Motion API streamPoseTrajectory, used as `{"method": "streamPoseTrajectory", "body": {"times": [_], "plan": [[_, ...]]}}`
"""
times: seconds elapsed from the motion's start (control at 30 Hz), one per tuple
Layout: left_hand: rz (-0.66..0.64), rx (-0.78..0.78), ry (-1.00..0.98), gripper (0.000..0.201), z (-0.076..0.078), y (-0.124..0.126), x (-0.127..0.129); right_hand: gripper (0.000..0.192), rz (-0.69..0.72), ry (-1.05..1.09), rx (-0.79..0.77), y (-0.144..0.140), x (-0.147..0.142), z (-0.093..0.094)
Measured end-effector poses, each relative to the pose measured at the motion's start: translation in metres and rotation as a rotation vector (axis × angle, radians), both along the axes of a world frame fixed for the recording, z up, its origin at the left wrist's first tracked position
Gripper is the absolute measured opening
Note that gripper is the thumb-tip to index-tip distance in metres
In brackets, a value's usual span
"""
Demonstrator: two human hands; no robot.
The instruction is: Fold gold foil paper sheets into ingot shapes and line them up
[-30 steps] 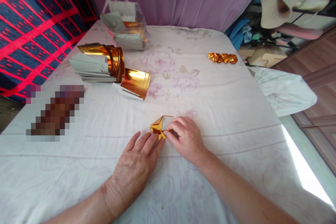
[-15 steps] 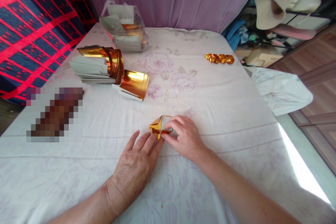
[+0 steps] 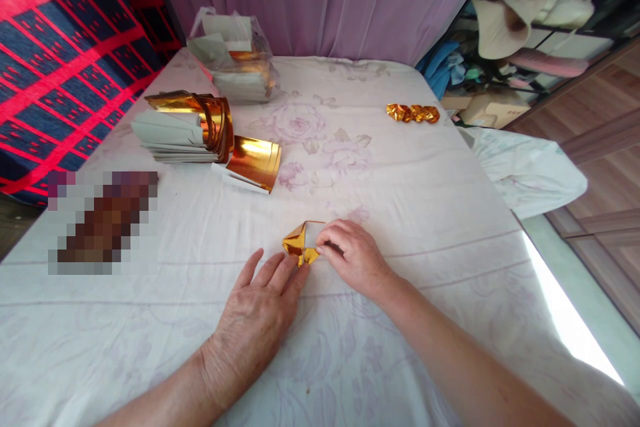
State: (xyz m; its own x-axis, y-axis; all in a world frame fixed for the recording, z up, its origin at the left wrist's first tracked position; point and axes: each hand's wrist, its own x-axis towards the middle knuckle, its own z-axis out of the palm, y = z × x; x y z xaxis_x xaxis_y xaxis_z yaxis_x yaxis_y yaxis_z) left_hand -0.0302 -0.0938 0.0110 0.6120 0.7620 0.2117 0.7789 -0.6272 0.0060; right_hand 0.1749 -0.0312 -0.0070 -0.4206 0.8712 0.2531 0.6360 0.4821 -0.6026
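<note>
A partly folded sheet of gold foil paper (image 3: pixel 295 242) lies on the cloth-covered table, its gold folds on the left and near side, a pale patch showing at the upper right. My left hand (image 3: pixel 263 303) rests flat with fingers spread, its fingertips touching the paper's near edge. From the right, my right hand (image 3: pixel 357 257) pinches the paper's right side between thumb and fingers. Part of that side is hidden behind the fingers. Farther back on the left is a stack of gold and white paper sheets (image 3: pixel 173 137), with a loose curled gold sheet (image 3: pixel 256 161) beside it.
A clear plastic bag of papers (image 3: pixel 235 60) stands at the back left. Several crumpled-looking gold foil pieces (image 3: pixel 413 113) sit in a row at the back right. A blurred-out item (image 3: pixel 107 220) lies at the left. Shelves with a hat (image 3: pixel 503 20) stand beyond the table's right edge.
My right fingers have shifted slightly along the paper's right side, and a gold flap now shows at its near right corner. My left hand stays in place. The view has moved slightly.
</note>
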Motion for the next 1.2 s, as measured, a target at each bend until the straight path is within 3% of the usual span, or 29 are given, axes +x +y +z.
{"method": "streamPoseTrajectory", "body": {"times": [0.23, 0.37, 1.0, 1.2], "plan": [[0.009, -0.011, 0.001, 0.039, 0.000, 0.001, 0.001, 0.005, -0.035, -0.083, 0.041, -0.005, -0.005, 0.000], [0.009, -0.014, 0.013, 0.042, 0.001, 0.001, 0.002, 0.012, -0.089, -0.136, 0.057, -0.008, -0.009, 0.000], [-0.013, 0.030, 0.029, 0.032, 0.000, -0.001, -0.001, 0.008, -0.017, -0.071, 0.022, -0.004, -0.004, 0.001], [-0.008, 0.020, 0.030, 0.031, 0.000, -0.001, 0.000, 0.020, -0.080, -0.160, 0.054, -0.009, -0.011, 0.003]]}}
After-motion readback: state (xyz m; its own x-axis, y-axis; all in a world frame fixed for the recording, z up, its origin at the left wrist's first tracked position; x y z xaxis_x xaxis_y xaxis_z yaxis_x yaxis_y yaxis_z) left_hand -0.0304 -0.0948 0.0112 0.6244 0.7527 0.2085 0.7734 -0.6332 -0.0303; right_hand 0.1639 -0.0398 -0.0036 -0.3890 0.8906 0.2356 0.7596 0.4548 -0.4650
